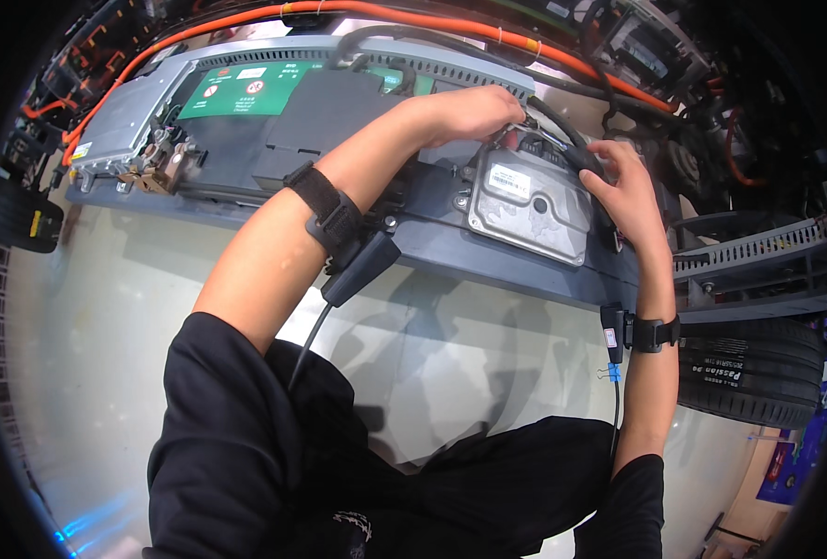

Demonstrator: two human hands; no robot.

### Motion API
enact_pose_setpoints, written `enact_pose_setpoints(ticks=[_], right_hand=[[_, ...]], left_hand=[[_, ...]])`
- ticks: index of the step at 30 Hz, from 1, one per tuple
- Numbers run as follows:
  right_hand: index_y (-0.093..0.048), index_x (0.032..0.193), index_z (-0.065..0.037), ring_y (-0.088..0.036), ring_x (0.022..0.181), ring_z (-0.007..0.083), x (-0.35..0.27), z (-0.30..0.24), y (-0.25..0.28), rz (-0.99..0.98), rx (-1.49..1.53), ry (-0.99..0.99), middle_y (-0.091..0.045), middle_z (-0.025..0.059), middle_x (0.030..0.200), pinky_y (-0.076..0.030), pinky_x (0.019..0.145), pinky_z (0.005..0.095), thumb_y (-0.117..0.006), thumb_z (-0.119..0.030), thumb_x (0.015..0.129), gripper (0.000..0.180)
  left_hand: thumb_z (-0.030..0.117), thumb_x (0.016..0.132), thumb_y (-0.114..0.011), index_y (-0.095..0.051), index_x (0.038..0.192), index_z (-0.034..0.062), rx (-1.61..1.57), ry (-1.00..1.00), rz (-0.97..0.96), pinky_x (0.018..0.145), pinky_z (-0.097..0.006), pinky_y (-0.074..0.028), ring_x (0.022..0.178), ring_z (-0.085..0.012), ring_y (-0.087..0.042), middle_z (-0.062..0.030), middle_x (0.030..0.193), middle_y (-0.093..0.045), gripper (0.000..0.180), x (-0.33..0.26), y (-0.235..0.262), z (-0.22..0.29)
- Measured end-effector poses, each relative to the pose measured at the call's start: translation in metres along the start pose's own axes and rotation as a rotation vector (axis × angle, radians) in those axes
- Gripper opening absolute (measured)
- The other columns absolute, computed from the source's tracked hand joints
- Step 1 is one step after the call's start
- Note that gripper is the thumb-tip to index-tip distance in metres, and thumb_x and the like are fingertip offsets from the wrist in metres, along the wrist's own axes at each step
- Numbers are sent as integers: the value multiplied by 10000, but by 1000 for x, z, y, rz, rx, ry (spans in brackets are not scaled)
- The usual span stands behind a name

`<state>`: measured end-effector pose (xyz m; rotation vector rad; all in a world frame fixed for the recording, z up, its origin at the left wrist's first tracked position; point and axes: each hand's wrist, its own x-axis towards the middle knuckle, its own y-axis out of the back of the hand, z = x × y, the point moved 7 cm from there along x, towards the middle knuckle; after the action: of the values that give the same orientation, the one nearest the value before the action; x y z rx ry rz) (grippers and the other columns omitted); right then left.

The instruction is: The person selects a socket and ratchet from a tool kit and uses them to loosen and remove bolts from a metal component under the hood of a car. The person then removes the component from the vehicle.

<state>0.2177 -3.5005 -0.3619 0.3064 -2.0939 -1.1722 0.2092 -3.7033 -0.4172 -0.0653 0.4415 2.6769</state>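
A silver metal control unit (525, 219) with a white label is bolted to the dark grey housing in front of me. My left hand (474, 114) is at its far edge with the fingers pinched together; what lies between the fingertips is too small to make out. A black sleeved cable (574, 154) runs along the unit's far right side. My right hand (626, 186) holds this cable between thumb and fingers, beside the unit's right corner. Next to my left fingertips, a dark connector (536, 147) sits on the unit's far edge, partly hidden.
Across the back runs a thick orange cable (413, 16). A green warning label (246, 90) and a black cover (325, 121) lie left on the housing. A tyre (753, 373) stands at right. Strapped to my forearms are black devices (362, 268) with cords hanging down.
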Motion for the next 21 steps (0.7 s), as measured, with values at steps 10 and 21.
enact_pose_setpoints(ticks=[10, 21], right_hand=[[-630, 1059, 50, -560, 688, 136, -12, 11, -8, -294, 179, -252, -660, 103, 790, -468, 683, 285, -701, -167, 798, 347], [-607, 971, 15, -453, 534, 30, -28, -61, -30, -489, 630, -402, -554, -35, 610, -333, 478, 223, -696, -201, 852, 262]], left_hand=[[-88, 766, -583, -667, 1012, -33, 377, -224, 134, 838, -289, -523, 858, -146, -676, -88, 906, -719, 266, 2, 7, 14], [14, 702, -735, -673, 903, -48, 714, -325, 404, 669, -319, -532, 701, -235, -694, -152, 743, -688, 220, -7, 9, 38]])
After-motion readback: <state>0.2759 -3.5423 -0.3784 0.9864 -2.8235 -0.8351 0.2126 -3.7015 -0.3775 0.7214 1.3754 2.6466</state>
